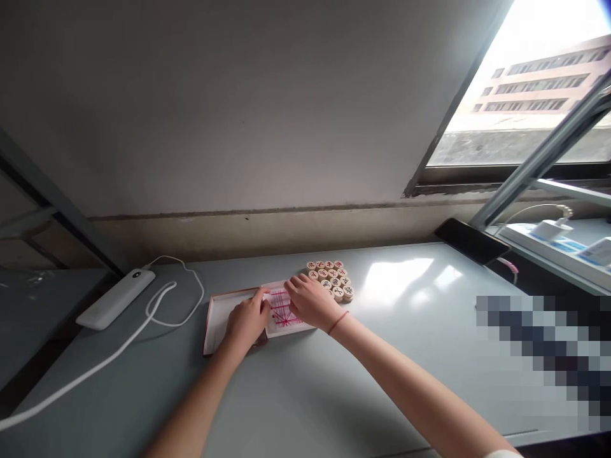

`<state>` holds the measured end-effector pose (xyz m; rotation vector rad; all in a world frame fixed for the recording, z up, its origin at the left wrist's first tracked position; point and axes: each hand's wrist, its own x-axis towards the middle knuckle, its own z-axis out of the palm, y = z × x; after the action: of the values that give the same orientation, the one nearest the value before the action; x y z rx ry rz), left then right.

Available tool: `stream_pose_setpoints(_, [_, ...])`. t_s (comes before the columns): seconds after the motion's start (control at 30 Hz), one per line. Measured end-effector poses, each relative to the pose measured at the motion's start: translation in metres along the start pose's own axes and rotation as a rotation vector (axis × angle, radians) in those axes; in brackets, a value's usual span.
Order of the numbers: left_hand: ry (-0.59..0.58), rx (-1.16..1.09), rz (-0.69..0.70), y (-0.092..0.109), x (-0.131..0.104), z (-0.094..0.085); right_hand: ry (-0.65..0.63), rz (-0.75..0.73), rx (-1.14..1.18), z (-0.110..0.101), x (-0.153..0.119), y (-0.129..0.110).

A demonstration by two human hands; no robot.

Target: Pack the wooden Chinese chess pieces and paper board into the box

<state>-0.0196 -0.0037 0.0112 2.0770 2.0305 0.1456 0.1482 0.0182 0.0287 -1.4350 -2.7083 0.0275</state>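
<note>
Both hands pinch the folded paper board [282, 310], left hand [247, 321] at its 9 o'clock edge over the open box [216, 316], right hand [310, 301] at 3 o'clock beside the wooden pieces [331, 278], so I'd unfold slowly without nudging them.

bare forearms; right grip [311, 301] wears a thin red wrist string (no sleeves).

Hands hide part of the folded board [282, 312].
</note>
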Motion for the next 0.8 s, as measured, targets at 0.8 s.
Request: stream_pose_setpoints(0.8, [0.037, -0.008, 0.017, -0.010, 0.005, 0.002, -0.072, 0.359, 0.780, -0.011, -0.097, 0.079])
